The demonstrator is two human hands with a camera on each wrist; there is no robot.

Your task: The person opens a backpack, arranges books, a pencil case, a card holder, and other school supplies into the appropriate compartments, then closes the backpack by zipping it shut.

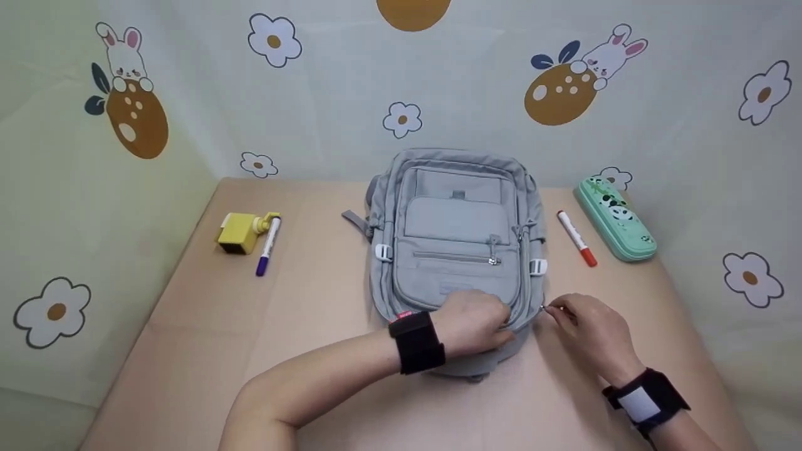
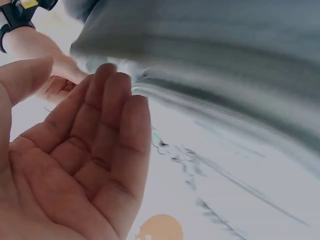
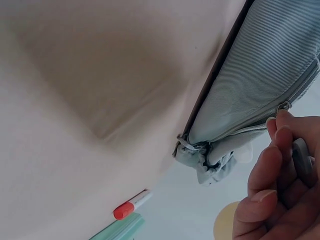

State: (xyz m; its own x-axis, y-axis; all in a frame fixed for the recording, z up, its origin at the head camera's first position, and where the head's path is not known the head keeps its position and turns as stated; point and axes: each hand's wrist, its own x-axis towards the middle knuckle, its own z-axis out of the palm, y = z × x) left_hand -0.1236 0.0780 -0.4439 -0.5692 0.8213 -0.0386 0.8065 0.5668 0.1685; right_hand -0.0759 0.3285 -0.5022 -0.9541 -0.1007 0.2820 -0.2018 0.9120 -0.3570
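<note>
A grey backpack (image 1: 460,220) lies front side up on the table. At its lower right side, my right hand (image 1: 592,332) pinches a zipper pull (image 3: 284,106) between thumb and finger; a grey tab (image 3: 301,159) shows among those fingers in the right wrist view. My left hand (image 1: 473,322) is at the backpack's lower edge, back of the hand up in the head view. Seen from the left wrist, its fingers (image 2: 112,120) are nearly straight and close together beside the zipper seam (image 2: 200,103), with nothing held. Whether they touch the fabric I cannot tell.
To the right lie a red-capped marker (image 1: 576,238) and a mint panda pencil case (image 1: 616,219). A yellow pump-shaped object (image 1: 238,233) and a purple-capped marker (image 1: 268,245) are at the left. A patterned curtain (image 1: 338,75) stands behind the table (image 1: 250,351).
</note>
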